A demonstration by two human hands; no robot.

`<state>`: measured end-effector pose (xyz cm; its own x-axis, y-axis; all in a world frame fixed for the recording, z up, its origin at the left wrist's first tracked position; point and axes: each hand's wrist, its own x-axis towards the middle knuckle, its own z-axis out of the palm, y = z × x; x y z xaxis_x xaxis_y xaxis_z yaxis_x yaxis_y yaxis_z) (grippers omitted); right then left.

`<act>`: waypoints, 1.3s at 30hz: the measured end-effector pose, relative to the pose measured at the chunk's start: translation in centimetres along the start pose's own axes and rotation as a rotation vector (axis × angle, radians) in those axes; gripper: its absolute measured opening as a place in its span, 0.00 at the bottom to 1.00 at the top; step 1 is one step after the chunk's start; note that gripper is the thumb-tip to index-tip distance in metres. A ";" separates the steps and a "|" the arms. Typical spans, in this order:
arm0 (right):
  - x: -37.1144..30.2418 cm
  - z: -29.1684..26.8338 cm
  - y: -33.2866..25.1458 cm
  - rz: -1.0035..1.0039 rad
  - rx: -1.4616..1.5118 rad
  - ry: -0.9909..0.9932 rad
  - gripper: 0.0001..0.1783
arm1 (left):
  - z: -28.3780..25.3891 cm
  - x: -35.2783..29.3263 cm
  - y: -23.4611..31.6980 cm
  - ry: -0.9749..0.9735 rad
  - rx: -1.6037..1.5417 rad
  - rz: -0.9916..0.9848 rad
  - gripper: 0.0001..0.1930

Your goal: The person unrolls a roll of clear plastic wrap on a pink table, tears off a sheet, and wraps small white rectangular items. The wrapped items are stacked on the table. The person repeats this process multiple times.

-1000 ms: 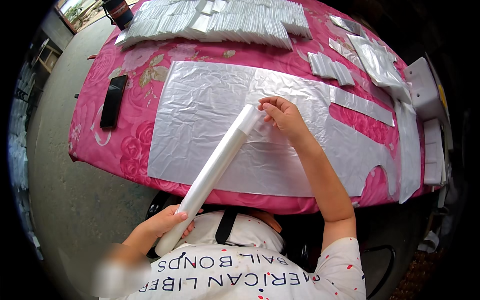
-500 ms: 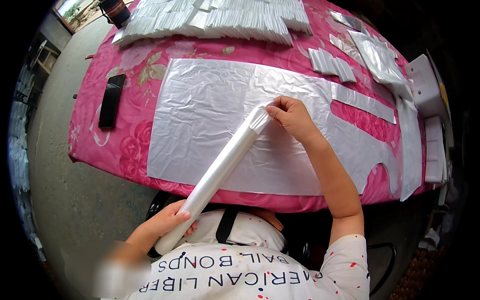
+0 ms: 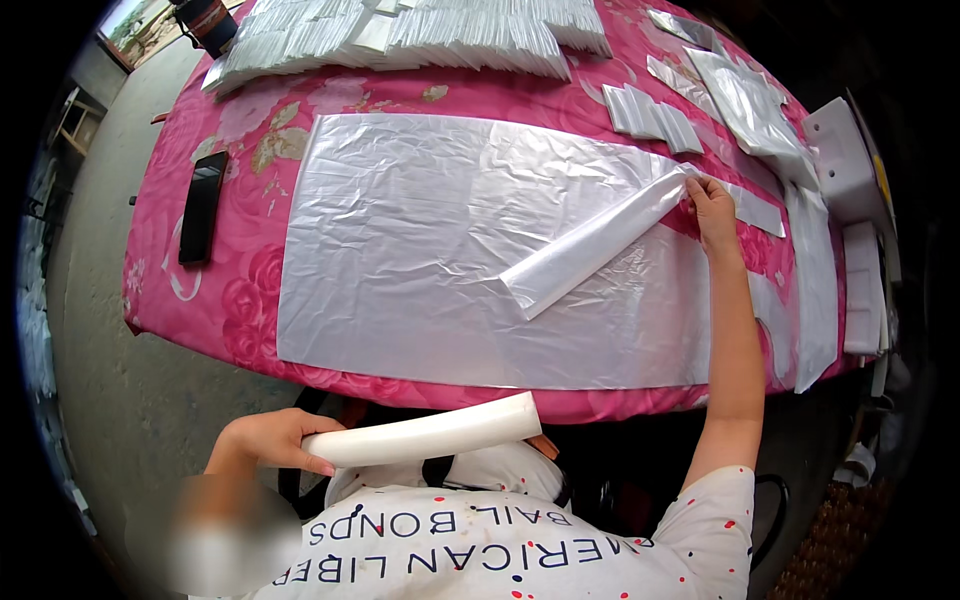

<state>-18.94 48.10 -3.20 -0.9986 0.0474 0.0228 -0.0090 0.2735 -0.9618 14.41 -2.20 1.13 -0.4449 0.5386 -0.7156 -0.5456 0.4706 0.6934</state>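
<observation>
A smooth white tube (image 3: pixel 435 432) lies across my lap in front of the table, and my left hand (image 3: pixel 278 440) is closed around its left end. Over the table my right hand (image 3: pixel 711 207) pinches the far end of a flattened sleeve of translucent plastic film (image 3: pixel 595 245). This sleeve slants down to the left, apart from the tube. Beneath it a wide sheet of silvery plastic film (image 3: pixel 385 250) is spread out, wrinkled toward its far side.
A pink flowered cloth (image 3: pixel 255 310) covers the table. A black phone (image 3: pixel 203 208) lies at the left. Many folded plastic packets (image 3: pixel 400 45) are piled at the back, with a dark container (image 3: pixel 205 25) beside them. White plastic boxes (image 3: pixel 848 160) stand at the right edge.
The film sleeve has come off the tube and moved right and away with my right hand. My left hand has swung the tube down to nearly level before me.
</observation>
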 end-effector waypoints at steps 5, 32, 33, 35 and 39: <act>-1.2 7.4 -2.5 -0.012 0.065 -0.194 0.06 | -2.4 3.7 9.3 0.300 0.759 0.283 0.24; -13.5 15.0 -9.1 -0.524 -0.422 -0.589 0.27 | 4.2 12.8 6.8 0.484 1.418 0.693 0.42; -15.8 15.1 -8.8 -0.657 -0.531 -0.629 0.27 | 4.6 12.8 6.8 0.507 1.447 0.678 0.42; -18.6 15.0 -8.5 -0.698 -0.665 -0.584 0.27 | 4.8 13.1 6.5 0.517 1.404 0.698 0.41; -18.1 13.5 -7.7 -0.717 -0.798 -0.451 0.28 | 5.2 12.8 6.4 0.520 1.419 0.673 0.41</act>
<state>-1.47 32.14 0.16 -0.7071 -0.6658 0.2380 -0.7044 0.6340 -0.3193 8.92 11.31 -3.11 -0.6519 0.7580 -0.0218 0.7429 0.6442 0.1819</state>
